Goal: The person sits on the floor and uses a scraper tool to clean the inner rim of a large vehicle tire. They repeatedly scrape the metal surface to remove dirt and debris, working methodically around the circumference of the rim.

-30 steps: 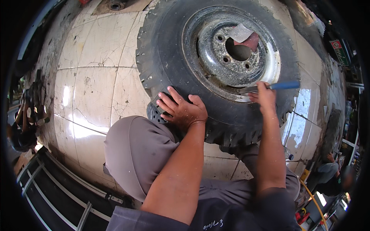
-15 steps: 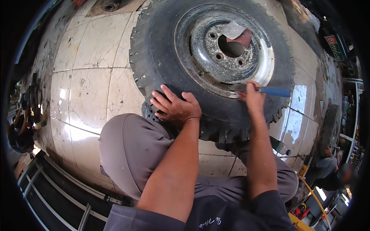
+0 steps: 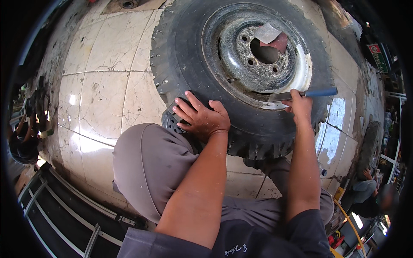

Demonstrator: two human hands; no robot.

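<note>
A big black tyre [image 3: 185, 56] on a metal wheel rim [image 3: 223, 64] lies flat in front of me. My left hand [image 3: 205, 114] rests on the near left of its sidewall, palm down with fingers spread. In my right hand [image 3: 300, 105] is a blue-handled scraper [image 3: 320, 91], gripped near its blade. The flat blade points left and lies against the near right edge of the rim. Along the rim's right side runs a bright, bare-looking band; the rest looks dull and speckled. Grey and reddish sheets that look like sandpaper [image 3: 267, 33] lie over the hub hole.
Under the wheel is a cracked tile floor [image 3: 103, 94]. A black frame with metal rails [image 3: 64, 206] stands at lower left. Shelves [image 3: 389, 150] line the right side, where another person [image 3: 370, 193] sits. A second person [image 3: 26, 142] is at far left.
My right hand has shifted the scraper slightly away from me and right, and its handle end now tilts farther up. My left hand stays on the tyre. The whole view has shifted a little.
</note>
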